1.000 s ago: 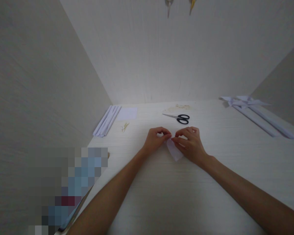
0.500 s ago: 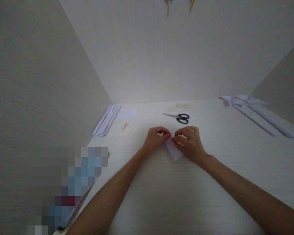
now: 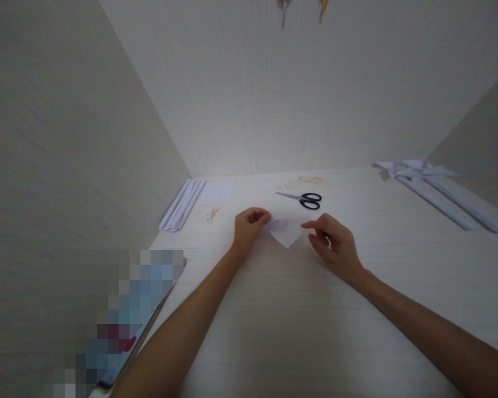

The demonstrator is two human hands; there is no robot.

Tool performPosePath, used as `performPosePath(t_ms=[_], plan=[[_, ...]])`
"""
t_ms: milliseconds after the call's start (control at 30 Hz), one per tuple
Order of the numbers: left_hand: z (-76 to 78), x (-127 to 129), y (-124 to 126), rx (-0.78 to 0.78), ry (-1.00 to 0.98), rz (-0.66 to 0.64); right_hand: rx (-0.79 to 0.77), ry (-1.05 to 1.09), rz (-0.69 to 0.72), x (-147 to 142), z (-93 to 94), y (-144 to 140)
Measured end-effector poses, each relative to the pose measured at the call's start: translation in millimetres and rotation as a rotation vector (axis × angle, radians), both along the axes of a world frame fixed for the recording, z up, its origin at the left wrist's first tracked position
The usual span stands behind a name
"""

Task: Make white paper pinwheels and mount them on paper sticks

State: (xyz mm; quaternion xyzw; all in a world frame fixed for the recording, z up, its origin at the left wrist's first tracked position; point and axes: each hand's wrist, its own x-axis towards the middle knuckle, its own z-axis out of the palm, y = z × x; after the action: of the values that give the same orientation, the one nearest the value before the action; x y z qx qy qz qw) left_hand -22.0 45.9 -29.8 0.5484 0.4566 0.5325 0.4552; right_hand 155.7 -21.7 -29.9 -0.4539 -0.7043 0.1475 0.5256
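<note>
A small sheet of white paper (image 3: 288, 233) with a curled or folded edge is held above the table. My left hand (image 3: 250, 226) pinches its left side between thumb and fingers. My right hand (image 3: 334, 240) is at the paper's right edge, its index finger reaching out to it and the thumb apart below. Whether that fingertip touches the paper I cannot tell. Just beyond the hands lie black-handled scissors (image 3: 305, 199), blades pointing left.
Rolled white paper tubes (image 3: 182, 204) lie at the left beside a flat white sheet (image 3: 217, 191). Small thin pale sticks (image 3: 212, 214) lie nearer. Thin scraps (image 3: 309, 181) are behind the scissors. Paper pinwheels (image 3: 419, 170) on rolled sticks rest at the right. Walls enclose the table.
My hands, which were close together at the paper, have moved apart. The left hand has gone left with the paper; the right has drawn back right and its fingers have opened.
</note>
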Motion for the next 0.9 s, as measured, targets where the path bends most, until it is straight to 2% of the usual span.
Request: performPosePath(t_ms=[167,267,433,700,900], plan=[[0.6,0,-1,0.012,-0.028,0.008,-0.592,0.195,0.175,-3,2.2,0],[1.9,1,-2,0.017,-0.045,0.008,-0.765,0.258,0.229,-5,1.9,5],[2.5,3,-3,0.027,-0.059,-0.003,-0.824,0.268,0.243,-4,-1.5,12],[3.1,5,-6,0.02,-0.06,-0.032,-0.785,0.286,0.107,-11,6.4,10],[2.9,6,-8,0.04,-0.018,-0.045,-0.79,0.243,0.086,-13,2.7,15]])
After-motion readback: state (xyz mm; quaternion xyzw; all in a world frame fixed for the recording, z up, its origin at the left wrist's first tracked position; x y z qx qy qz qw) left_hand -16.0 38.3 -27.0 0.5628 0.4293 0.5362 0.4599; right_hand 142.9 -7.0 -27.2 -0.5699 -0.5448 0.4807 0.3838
